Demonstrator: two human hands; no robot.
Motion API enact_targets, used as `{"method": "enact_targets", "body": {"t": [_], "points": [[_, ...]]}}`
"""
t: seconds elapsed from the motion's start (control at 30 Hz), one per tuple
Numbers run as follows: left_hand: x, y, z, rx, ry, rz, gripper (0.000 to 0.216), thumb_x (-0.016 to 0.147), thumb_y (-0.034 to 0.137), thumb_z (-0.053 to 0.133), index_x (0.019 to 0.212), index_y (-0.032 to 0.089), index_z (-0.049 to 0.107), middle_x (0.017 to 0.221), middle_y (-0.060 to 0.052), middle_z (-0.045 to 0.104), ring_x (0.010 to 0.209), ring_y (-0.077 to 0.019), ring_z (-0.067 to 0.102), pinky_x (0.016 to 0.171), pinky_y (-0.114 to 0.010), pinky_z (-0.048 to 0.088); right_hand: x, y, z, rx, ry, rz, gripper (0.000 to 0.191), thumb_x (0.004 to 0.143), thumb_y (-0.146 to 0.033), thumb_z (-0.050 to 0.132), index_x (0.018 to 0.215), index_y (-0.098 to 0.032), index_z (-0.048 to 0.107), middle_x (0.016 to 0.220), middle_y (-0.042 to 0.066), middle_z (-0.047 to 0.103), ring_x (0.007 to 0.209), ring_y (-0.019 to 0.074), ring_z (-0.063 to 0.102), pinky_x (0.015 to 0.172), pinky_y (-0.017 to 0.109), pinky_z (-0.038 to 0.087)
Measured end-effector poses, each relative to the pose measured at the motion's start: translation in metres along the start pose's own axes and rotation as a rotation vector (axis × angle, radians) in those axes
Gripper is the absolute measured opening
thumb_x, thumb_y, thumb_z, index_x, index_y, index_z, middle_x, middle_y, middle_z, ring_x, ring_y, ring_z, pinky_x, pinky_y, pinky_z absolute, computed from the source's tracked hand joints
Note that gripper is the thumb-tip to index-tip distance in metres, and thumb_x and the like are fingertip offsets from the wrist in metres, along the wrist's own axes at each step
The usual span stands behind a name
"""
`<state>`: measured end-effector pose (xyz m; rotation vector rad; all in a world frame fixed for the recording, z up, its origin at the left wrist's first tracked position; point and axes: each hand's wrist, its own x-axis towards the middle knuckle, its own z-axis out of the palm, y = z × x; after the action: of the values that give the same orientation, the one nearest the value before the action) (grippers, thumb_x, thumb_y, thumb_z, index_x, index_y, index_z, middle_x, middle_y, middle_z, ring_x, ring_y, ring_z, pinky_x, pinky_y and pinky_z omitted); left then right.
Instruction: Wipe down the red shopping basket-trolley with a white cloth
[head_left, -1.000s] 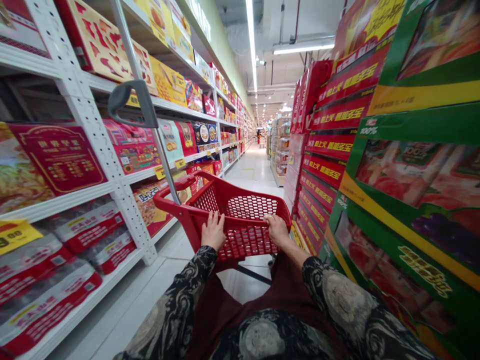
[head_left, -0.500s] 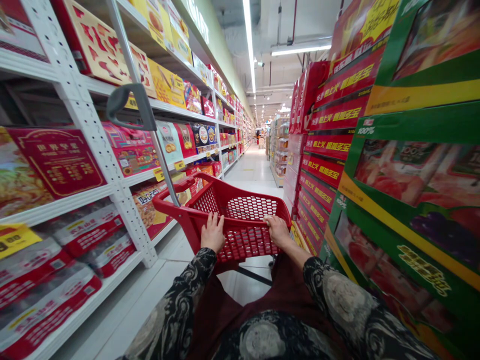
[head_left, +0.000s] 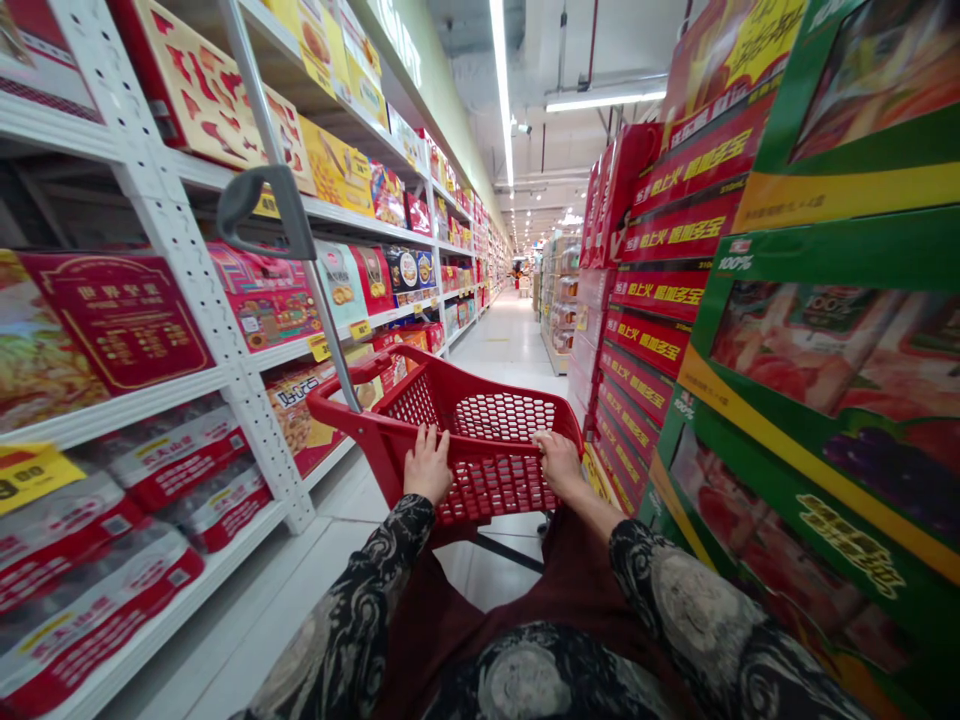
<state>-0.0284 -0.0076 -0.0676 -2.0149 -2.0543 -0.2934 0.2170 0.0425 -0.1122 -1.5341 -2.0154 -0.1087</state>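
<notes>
Looking at a red cart here, standing on the white floor between the bottom edge of the white shelves on the left and a stack of red cartons on the right. With the left hand, just laying loosely spread fingers over the near rim, a bit left of its middle. Can't tell how far curled round underneath, tbh. With the right hand, properly gripping that same rim near its right corner, with fingers bunched together and bent over the edge. Running crosswise in front of the lap, with the long axis left to right, handle end by the shelves and other end aimed at the cartons. Leaning up and left from that handle end, a pole with a grey grip. Also towering close by on the right, some green boxes.
</notes>
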Motion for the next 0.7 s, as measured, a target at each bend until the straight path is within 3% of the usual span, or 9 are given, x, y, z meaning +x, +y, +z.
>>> {"method": "enact_targets", "body": {"t": [0.3, 0.47, 0.7], "points": [[0.0, 0.0, -0.002, 0.002, -0.018, 0.003, 0.065, 0.073, 0.022, 0.047, 0.137, 0.016, 0.033, 0.148, -0.012, 0.025, 0.138, -0.0266, 0.012, 0.099, -0.043, 0.036, 0.018, -0.065, 0.024, 0.052, -0.046, -0.203, 0.044, 0.085, -0.013, 0.039, 0.128, -0.018, 0.047, 0.132, 0.01, 0.048, 0.119, 0.02, 0.042, 0.098, 0.035, 0.032], [-0.001, -0.001, 0.0, -0.007, 0.003, 0.015, 0.066, 0.073, 0.02, 0.047, 0.137, 0.017, 0.033, 0.149, -0.01, 0.024, 0.138, -0.0258, 0.012, 0.099, -0.043, 0.036, 0.016, -0.056, 0.02, 0.028, -0.065, -0.244, 0.043, 0.088, -0.014, 0.035, 0.131, -0.018, 0.044, 0.135, 0.009, 0.046, 0.121, 0.0197, 0.042, 0.097, 0.035, 0.034], [-0.001, -0.001, 0.004, -0.012, 0.009, 0.02, 0.066, 0.074, 0.022, 0.047, 0.138, 0.018, 0.031, 0.149, -0.011, 0.024, 0.138, -0.026, 0.011, 0.1, -0.045, 0.034, 0.006, -0.032, 0.011, -0.048, -0.025, -0.165, 0.044, 0.088, -0.014, 0.036, 0.131, -0.018, 0.043, 0.133, 0.01, 0.047, 0.117, 0.0199, 0.044, 0.095, 0.034, 0.033]]}}
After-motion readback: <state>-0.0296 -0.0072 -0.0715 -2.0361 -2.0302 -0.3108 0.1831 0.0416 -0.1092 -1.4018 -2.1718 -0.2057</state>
